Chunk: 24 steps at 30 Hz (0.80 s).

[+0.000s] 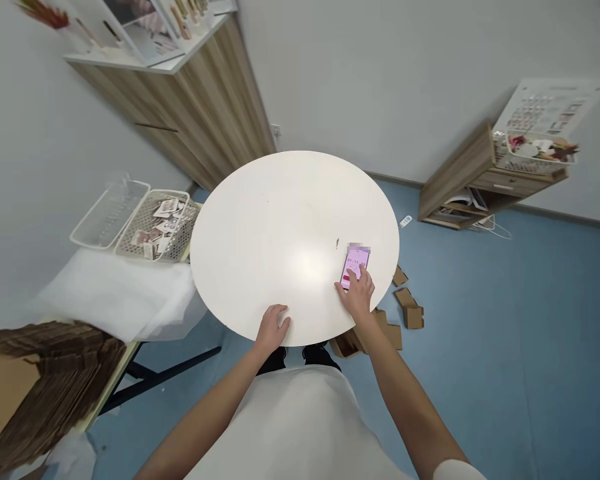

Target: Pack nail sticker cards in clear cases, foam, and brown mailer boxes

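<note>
A smartphone (pixel 356 264) with a lit pink screen lies on the round white table (pixel 260 233), toward its right side. My right hand (pixel 359 293) reaches over the lower part of the phone, fingers spread on or just above the screen and thumb out to the left. Part of the screen is hidden under these fingers. At the near edge of the table rests my left hand (pixel 272 328), empty, thumb apart from the fingers. A tiny dark item (pixel 337 244), too small to name, lies just left of the phone.
On the left are a white basket (pixel 153 257) of cards, an emptier basket (pixel 96 245), white wrapping sheets (pixel 115 287) and stacked flat cardboard (pixel 55 393). Small cardboard boxes (pixel 413 317) lie on the floor at right. A wooden cabinet (pixel 180 113) and low shelf (pixel 460 173) stand behind.
</note>
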### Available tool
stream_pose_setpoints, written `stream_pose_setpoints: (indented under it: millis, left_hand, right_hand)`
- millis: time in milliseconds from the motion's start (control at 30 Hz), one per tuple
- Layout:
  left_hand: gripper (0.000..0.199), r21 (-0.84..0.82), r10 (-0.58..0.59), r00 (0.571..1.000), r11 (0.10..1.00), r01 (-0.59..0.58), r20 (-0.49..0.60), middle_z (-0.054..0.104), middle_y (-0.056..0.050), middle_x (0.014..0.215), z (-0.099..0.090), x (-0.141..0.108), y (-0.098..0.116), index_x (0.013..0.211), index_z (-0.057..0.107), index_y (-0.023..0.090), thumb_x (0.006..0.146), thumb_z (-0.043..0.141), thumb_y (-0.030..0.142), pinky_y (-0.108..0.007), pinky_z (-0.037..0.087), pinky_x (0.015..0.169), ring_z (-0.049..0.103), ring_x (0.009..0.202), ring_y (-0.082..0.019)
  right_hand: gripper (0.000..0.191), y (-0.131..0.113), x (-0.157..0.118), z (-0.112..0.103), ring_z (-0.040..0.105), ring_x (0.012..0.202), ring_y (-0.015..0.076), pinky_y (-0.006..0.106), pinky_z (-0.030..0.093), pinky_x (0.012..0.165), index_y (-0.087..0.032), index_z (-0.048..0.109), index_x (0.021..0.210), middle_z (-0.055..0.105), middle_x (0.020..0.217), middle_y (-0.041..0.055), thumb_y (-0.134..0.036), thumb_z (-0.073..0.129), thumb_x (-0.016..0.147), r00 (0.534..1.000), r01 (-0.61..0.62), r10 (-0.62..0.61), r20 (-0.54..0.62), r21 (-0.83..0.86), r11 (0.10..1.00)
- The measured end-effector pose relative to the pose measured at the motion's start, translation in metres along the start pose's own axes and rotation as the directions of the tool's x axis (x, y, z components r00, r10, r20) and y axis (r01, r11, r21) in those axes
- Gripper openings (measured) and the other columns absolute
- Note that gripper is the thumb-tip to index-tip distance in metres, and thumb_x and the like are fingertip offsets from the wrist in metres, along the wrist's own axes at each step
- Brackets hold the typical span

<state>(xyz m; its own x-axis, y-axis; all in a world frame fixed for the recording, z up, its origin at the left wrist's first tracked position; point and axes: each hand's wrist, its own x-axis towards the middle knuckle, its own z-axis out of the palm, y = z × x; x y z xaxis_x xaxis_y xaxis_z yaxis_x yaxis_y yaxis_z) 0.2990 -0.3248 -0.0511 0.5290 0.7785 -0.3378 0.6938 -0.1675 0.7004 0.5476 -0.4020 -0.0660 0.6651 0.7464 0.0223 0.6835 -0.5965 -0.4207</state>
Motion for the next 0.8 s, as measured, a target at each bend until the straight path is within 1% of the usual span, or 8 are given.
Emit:
stream_pose_setpoints:
  millis: [167,333,500,600,667,700,733,800]
  left_hand:
    - [0.030,-0.042,-0.045,0.995,0.998,0.041,-0.084,0.050,-0.008,0.114,-0.030,-0.001,-0.021,0.106,0.052,0.020,0.079,0.045,0.032,-0.035,0.047,0.081,0.052,0.103,-0.021]
    - [0.029,-0.090,-0.051,0.981,0.995,0.035,-0.186,0.051,-0.008,0.113,-0.077,-0.005,-0.050,0.104,0.054,0.020,0.078,0.046,0.030,-0.035,0.046,0.081,0.050,0.105,-0.021]
    - [0.030,-0.159,-0.101,0.958,0.985,0.059,-0.270,0.054,-0.009,0.110,-0.141,-0.018,-0.109,0.103,0.055,0.019,0.078,0.047,0.033,-0.035,0.046,0.081,0.053,0.102,-0.022]
    - [0.031,-0.241,-0.173,0.927,0.966,0.093,-0.333,0.056,-0.010,0.108,-0.178,-0.027,-0.150,0.102,0.055,0.018,0.076,0.050,0.032,-0.035,0.047,0.080,0.054,0.101,-0.022]
    - [0.031,-0.302,-0.220,0.910,0.947,0.113,-0.351,0.057,-0.010,0.108,-0.201,-0.031,-0.173,0.102,0.055,0.017,0.074,0.051,0.032,-0.035,0.047,0.078,0.055,0.099,-0.022]
    - [0.031,-0.331,-0.241,0.905,0.936,0.121,-0.350,0.058,-0.010,0.107,-0.211,-0.033,-0.182,0.101,0.055,0.017,0.074,0.052,0.032,-0.034,0.048,0.077,0.056,0.097,-0.022]
    - [0.031,-0.359,-0.260,0.902,0.924,0.129,-0.345,0.058,-0.010,0.107,-0.222,-0.033,-0.190,0.101,0.055,0.016,0.074,0.052,0.031,-0.033,0.048,0.076,0.057,0.095,-0.021]
    - [0.032,-0.410,-0.296,0.893,0.901,0.143,-0.340,0.060,-0.010,0.104,-0.242,-0.033,-0.201,0.100,0.056,0.016,0.073,0.052,0.031,-0.032,0.049,0.074,0.059,0.087,-0.019]
  right_hand:
    - [0.043,-0.043,-0.004,0.013,0.025,0.121,0.0318,0.051,0.023,0.094,-0.019,0.045,0.117,0.028,0.135,0.0139,-0.039,0.044,0.079,0.992,0.129,-0.129,0.017,0.020,0.991]
    - [0.041,-0.120,-0.008,0.032,0.027,0.121,0.0303,0.050,0.024,0.095,-0.021,0.044,0.118,0.031,0.134,0.0125,-0.032,0.043,0.079,0.950,0.307,-0.309,0.045,0.058,0.950]
    - [0.042,-0.215,-0.021,0.055,0.030,0.120,0.0288,0.048,0.028,0.093,-0.023,0.042,0.120,0.036,0.131,0.0118,-0.028,0.043,0.078,0.888,0.441,-0.448,0.105,0.079,0.894]
    - [0.043,-0.268,-0.029,0.071,0.033,0.119,0.0286,0.047,0.030,0.092,-0.023,0.042,0.120,0.039,0.129,0.0120,-0.028,0.045,0.077,0.862,0.471,-0.476,0.172,0.068,0.879]
    - [0.043,-0.300,-0.032,0.081,0.038,0.116,0.0286,0.046,0.033,0.090,-0.023,0.043,0.119,0.042,0.126,0.0125,-0.030,0.047,0.077,0.838,0.486,-0.483,0.252,0.055,0.872]
    - [0.043,-0.315,-0.033,0.085,0.041,0.113,0.0283,0.044,0.035,0.088,-0.022,0.044,0.119,0.045,0.124,0.0126,-0.030,0.047,0.077,0.810,0.505,-0.497,0.311,0.062,0.861]
    - [0.043,-0.328,-0.033,0.089,0.044,0.110,0.0274,0.042,0.037,0.086,-0.022,0.044,0.120,0.047,0.122,0.0124,-0.031,0.047,0.077,0.764,0.531,-0.520,0.381,0.087,0.843]
    - [0.044,-0.353,-0.031,0.095,0.051,0.102,0.0241,0.036,0.041,0.081,-0.022,0.044,0.121,0.051,0.118,0.0109,-0.032,0.047,0.078,0.629,0.585,-0.584,0.513,0.182,0.790]
